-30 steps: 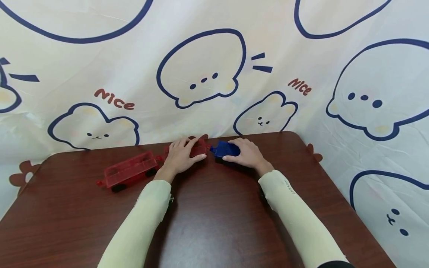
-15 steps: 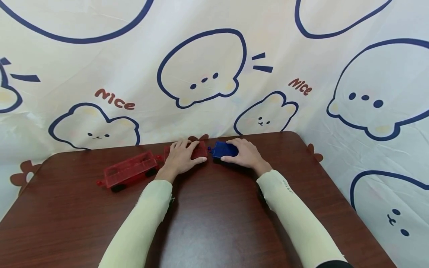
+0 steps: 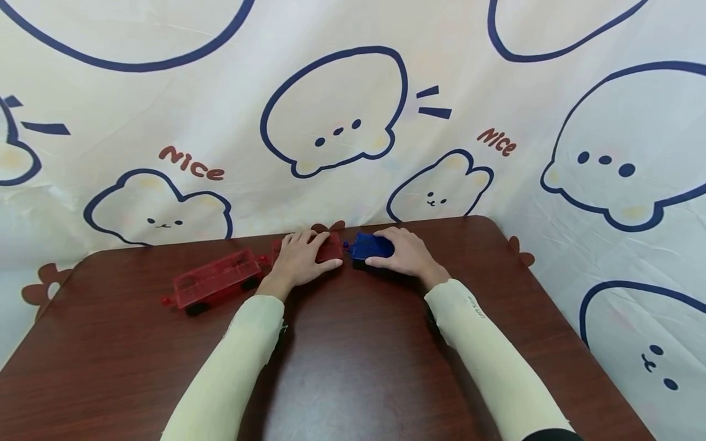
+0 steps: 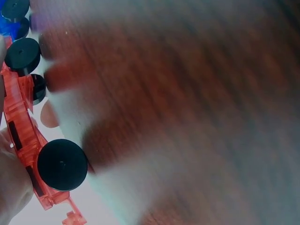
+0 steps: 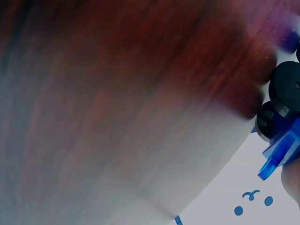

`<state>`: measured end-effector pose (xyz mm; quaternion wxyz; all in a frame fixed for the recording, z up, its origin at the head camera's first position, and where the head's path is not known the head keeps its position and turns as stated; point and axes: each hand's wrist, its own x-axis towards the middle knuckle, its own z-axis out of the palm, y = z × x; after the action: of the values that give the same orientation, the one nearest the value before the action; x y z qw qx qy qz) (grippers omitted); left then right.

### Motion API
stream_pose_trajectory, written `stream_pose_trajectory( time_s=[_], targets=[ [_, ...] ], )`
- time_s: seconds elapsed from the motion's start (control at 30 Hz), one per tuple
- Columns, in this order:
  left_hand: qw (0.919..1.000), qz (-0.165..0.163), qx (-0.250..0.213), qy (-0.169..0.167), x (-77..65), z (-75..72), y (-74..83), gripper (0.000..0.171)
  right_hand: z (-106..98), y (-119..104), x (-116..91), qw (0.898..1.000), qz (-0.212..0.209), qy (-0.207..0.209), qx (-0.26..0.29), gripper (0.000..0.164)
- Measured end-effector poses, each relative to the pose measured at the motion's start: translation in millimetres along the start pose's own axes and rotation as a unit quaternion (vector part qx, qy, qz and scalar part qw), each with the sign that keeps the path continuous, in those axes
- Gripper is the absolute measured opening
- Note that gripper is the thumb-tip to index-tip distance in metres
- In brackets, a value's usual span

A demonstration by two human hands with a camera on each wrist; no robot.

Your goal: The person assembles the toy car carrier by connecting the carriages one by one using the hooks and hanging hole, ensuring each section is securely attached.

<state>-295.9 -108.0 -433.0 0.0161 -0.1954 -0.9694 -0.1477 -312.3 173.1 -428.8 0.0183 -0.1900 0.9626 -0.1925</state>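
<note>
Near the back edge of the table, my left hand [image 3: 302, 260] grips a red see-through toy train car [image 3: 332, 247] from above, thumb on the near side. Its black wheel [image 4: 62, 164] and red body [image 4: 23, 112] show in the left wrist view. To the right, my right hand [image 3: 408, 252] holds a smaller blue toy train car [image 3: 372, 246], also with black wheels [image 5: 287, 89]. The blue car's knobbed hitch is right at the red car's end. A longer red train car [image 3: 217, 280] stands at the left, its front hitch close to the held red car.
The brown wooden table [image 3: 353, 349] has rounded back corners. Behind it and along the right hangs a white cloth [image 3: 309, 202] printed with blue cartoon outlines, right at the table's back edge.
The blue car and my right hand have shifted slightly left, closer to the held red car. My left hand and the longer red car stay in place; the head view has turned slightly.
</note>
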Motion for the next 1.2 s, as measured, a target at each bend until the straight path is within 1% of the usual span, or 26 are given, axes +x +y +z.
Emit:
stream_pose_trajectory(
  time_s=[0.27,0.4,0.5,0.63,0.8,0.97,1.1,1.2],
  targets=[
    [1.0000,0.000,-0.003,-0.001,0.0,-0.4,1.6,0.083,-3.4,5.3,1.2,1.000,-0.010,-0.003,0.008,0.086],
    [0.9999,0.005,-0.013,0.000,1.9,-0.1,5.2,0.084,-5.1,8.3,-3.1,1.000,-0.009,0.000,0.015,0.085],
    [0.9998,0.006,-0.019,-0.007,2.8,-0.1,8.2,0.085,-6.2,10.3,-7.2,1.000,-0.003,-0.002,0.019,0.085],
    [0.9998,0.007,-0.016,-0.013,2.9,-1.7,10.8,0.084,-7.4,12.4,-9.6,1.000,0.002,-0.008,0.024,0.085],
    [0.9997,0.020,-0.003,-0.011,4.3,-6.1,13.6,0.080,-11.0,17.2,-9.8,0.999,0.004,-0.002,0.040,0.083],
    [0.9998,0.021,0.004,-0.002,3.3,-11.9,10.0,0.076,-15.9,16.8,-11.1,0.998,0.009,0.006,0.061,0.079],
    [0.9997,0.022,0.000,0.005,-1.6,-17.1,5.9,0.071,-18.4,16.6,-13.1,0.998,0.013,0.009,0.057,0.074],
    [0.9996,0.024,0.000,0.014,-5.5,-21.4,2.7,0.070,-20.9,16.0,-14.2,0.998,0.014,0.018,0.052,0.069]
  ],
)
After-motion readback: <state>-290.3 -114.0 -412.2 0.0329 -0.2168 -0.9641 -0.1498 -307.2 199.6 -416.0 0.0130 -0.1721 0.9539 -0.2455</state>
